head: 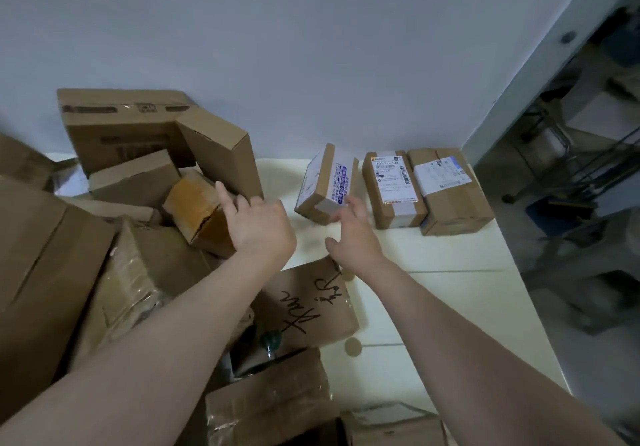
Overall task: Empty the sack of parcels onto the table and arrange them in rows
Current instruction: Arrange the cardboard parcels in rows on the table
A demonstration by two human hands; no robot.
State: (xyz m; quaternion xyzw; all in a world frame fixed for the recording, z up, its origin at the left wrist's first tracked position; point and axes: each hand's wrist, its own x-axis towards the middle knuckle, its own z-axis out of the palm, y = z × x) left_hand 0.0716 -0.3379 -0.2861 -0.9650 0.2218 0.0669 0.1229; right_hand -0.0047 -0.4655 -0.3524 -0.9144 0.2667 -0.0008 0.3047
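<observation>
Head cam shows the small tilted parcel (323, 186) propped on one bottom edge at the back of the table (450, 289), just left of the white-label parcel (393, 189) and the end parcel (450, 191), which lie side by side against the wall. The right hand (353, 234) has its fingers spread and straight, tips at the tilted parcel's near lower corner, not wrapped round it. So honestly it looks like it could flop either way: onto its neighbour, knocking the row crooked, or back toward the heap (138, 182) on the left. The left hand (263, 227) is over by the orange-brown box (194, 206) in that heap, index finger sticking out straight. Its other fingers bend out of sight, so can't tell if it's gripping anything. The heap looks loose and leaning, so tugging one box out could send others sliding onto the bare table, imo.
</observation>
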